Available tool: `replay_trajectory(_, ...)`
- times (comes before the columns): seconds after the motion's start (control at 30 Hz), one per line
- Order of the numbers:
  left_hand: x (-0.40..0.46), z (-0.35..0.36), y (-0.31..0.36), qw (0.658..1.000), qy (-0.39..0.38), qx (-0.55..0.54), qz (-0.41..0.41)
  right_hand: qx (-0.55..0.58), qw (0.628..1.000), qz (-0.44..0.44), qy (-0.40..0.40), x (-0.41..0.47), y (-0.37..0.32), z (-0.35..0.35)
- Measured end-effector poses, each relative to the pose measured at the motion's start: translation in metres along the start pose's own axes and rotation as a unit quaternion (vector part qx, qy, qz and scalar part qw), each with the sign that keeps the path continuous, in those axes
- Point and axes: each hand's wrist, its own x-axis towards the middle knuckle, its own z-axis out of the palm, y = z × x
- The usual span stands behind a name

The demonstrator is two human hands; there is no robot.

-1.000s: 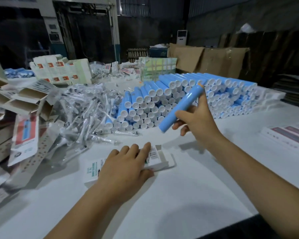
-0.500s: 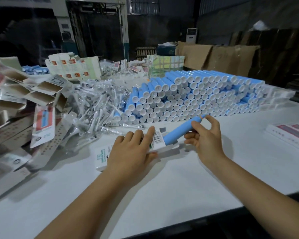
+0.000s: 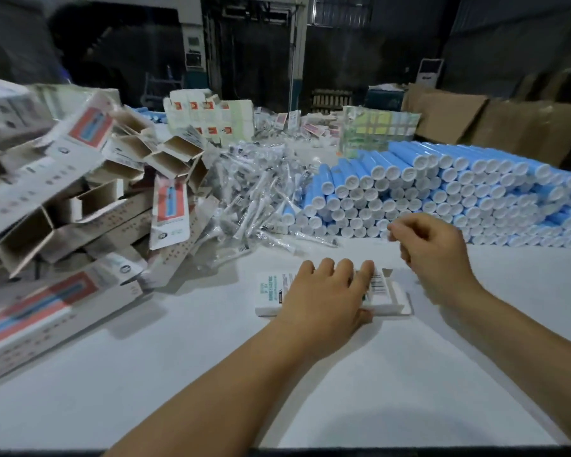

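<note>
A small white box [image 3: 388, 293] with a barcode lies flat on the white table [image 3: 178, 374]. My left hand [image 3: 325, 293] rests on top of it, fingers stretched over the lid and thumb at its near edge. Just right of the box and a little above the table, my right hand [image 3: 437, 255] hovers with loosely curled, motion-blurred fingers and nothing visible in them. Behind both hands lies a long stack of blue tubes with white caps [image 3: 442, 196]. The open right end of the box is partly hidden by my right hand.
A heap of opened cartons [image 3: 80, 199] leans over the table's left side. Clear-wrapped white brush heads [image 3: 261, 196] are piled between the cartons and the tubes. More small boxes [image 3: 208, 117] and brown cardboard [image 3: 475, 120] stand at the back.
My right hand brought a blue tube down to the box's right end; now the tube is out of sight and the hand has drawn back empty. The left hand stayed on the box.
</note>
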Motion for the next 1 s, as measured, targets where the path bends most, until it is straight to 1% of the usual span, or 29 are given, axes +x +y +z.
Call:
replay_trajectory(0.03, -0.001, 0.0, 0.0, 1.0, -0.002, 0.007, 0.006, -0.036, 0.998, -0.031, -0.049, 0.009, -0.01, 0.011)
replay_trajectory(0.1, -0.003, -0.001, -0.001, 1.0, 0.004, 0.025, 0.015, -0.128, 0.978, -0.09, -0.136, 0.027, -0.027, 0.043)
replay_trajectory(0.13, -0.004, -0.002, -0.002, 0.999, 0.006, 0.032, 0.016, -0.172, 0.962, -0.114, -0.178, 0.035, -0.033, 0.061)
replay_trajectory(0.2, -0.003, -0.003, -0.002, 1.0, -0.004, 0.026, 0.015, -0.251, 0.925, -0.133, -0.254, 0.052, -0.038, 0.1)
replay_trajectory(0.27, -0.001, -0.006, -0.003, 0.999, -0.028, 0.021, 0.018, -0.341, 0.879, -0.14, -0.303, 0.064, -0.037, 0.136)
replay_trajectory(0.33, -0.001, -0.008, -0.004, 0.998, -0.045, 0.026, 0.029, -0.411, 0.835, -0.145, -0.336, 0.07, -0.032, 0.162)
replay_trajectory(0.4, 0.0, -0.009, -0.005, 0.998, -0.056, 0.017, 0.033, -0.452, 0.806, -0.136, -0.358, 0.071, -0.028, 0.176)
replay_trajectory(0.47, 0.001, -0.01, -0.006, 0.998, -0.052, 0.006, 0.032, -0.466, 0.796, -0.132, -0.364, 0.071, -0.024, 0.182)
replay_trajectory(0.53, 0.002, -0.011, -0.005, 0.998, -0.057, 0.002, 0.033, -0.464, 0.795, -0.145, -0.363, 0.069, -0.021, 0.182)
replay_trajectory(0.6, 0.002, -0.01, -0.004, 0.997, -0.063, 0.002, 0.033, -0.444, 0.806, -0.16, -0.358, 0.067, -0.023, 0.175)
replay_trajectory(0.63, 0.003, -0.009, -0.004, 0.998, -0.062, 0.004, 0.032, -0.421, 0.819, -0.162, -0.354, 0.066, -0.025, 0.168)
replay_trajectory(0.67, 0.002, -0.008, -0.004, 0.998, -0.057, 0.004, 0.029, -0.386, 0.841, -0.16, -0.342, 0.065, -0.028, 0.159)
replay_trajectory(0.7, 0.002, -0.006, -0.004, 0.999, -0.048, 0.001, 0.025, -0.338, 0.873, -0.158, -0.316, 0.065, -0.031, 0.148)
replay_trajectory(0.77, 0.003, -0.002, -0.004, 0.999, -0.033, -0.01, 0.018, -0.214, 0.937, -0.15, -0.232, 0.066, -0.035, 0.116)
replay_trajectory(0.83, 0.004, 0.001, -0.006, 0.999, -0.023, -0.019, 0.016, -0.087, 0.98, -0.122, -0.128, 0.063, -0.031, 0.077)
replay_trajectory(0.9, 0.005, 0.004, -0.009, 1.0, -0.014, -0.024, -0.001, 0.029, 0.998, -0.06, -0.02, 0.056, -0.02, 0.037)
replay_trajectory(0.93, 0.006, 0.005, -0.011, 0.999, -0.011, -0.027, -0.014, 0.081, 0.996, -0.022, 0.033, 0.05, -0.013, 0.019)
replay_trajectory(1.0, 0.006, 0.006, -0.014, 0.999, -0.001, -0.033, -0.042, 0.162, 0.977, 0.056, 0.123, 0.034, 0.005, -0.01)
